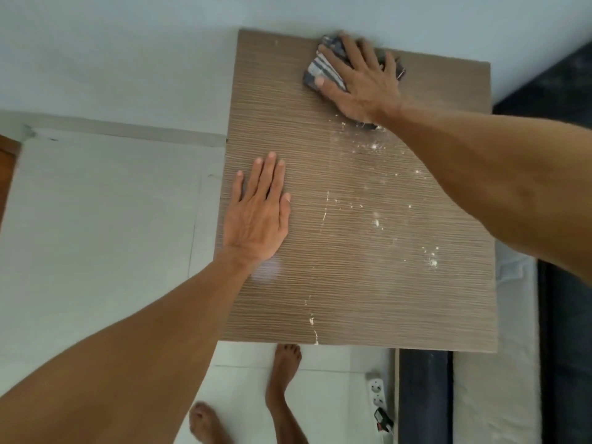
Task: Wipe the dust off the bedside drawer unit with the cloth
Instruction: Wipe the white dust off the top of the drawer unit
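Observation:
I look straight down on the brown ribbed top of the bedside drawer unit point(352, 283). My right hand point(362, 80) presses flat on a dark cloth with pale stripes point(317, 67) at the far edge of the top, close to the wall. My left hand point(256, 216) lies flat with fingers together on the left part of the top, holding nothing. White dust specks and streaks point(374, 149) spread across the middle and right of the surface, down to the near edge. Most of the cloth is hidden under my right hand.
A pale wall point(128, 59) runs behind the unit. White floor tiles point(96, 219) lie to the left and below, where my bare feet point(285, 363) stand. A white power strip point(378, 395) lies on the floor near the front right corner. A dark bed edge point(563, 315) borders the right.

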Demonstrator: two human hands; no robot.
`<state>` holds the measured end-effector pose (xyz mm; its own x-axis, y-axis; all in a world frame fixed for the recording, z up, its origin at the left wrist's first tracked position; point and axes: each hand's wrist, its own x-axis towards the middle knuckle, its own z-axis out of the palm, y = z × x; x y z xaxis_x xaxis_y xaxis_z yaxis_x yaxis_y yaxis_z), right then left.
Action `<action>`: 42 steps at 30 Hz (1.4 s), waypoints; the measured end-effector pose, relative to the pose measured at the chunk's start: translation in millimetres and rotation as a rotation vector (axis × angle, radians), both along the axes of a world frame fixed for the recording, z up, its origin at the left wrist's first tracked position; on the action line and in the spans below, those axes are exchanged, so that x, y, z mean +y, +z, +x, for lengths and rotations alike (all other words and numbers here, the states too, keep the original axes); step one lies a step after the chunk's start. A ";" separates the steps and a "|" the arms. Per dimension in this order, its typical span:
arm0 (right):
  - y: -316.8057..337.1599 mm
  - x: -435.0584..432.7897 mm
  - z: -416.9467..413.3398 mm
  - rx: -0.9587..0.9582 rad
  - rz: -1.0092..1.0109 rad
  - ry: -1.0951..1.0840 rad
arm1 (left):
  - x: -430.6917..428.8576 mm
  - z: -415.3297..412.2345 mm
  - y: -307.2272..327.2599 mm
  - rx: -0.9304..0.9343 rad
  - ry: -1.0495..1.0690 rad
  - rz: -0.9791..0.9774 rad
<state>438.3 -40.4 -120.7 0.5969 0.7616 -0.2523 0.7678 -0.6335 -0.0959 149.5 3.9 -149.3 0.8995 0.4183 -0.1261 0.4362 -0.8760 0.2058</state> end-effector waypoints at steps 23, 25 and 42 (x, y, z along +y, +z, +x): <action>-14.2 -110.5 -227.4 -0.101 0.061 -0.012 | 12.7 -4.9 7.6 -0.060 -0.031 -0.117; -16.6 -118.3 -248.1 -0.100 0.071 0.003 | 12.0 -9.4 8.2 -0.029 -0.055 -0.124; -5.6 -174.9 -384.4 -0.156 0.071 0.220 | -13.7 -73.9 27.3 0.074 -0.201 -0.140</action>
<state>53.9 -215.3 -126.4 0.4423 0.8899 -0.1114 0.8953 -0.4454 -0.0039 75.6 -9.9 -121.9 0.9490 0.2060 -0.2388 0.2748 -0.9117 0.3055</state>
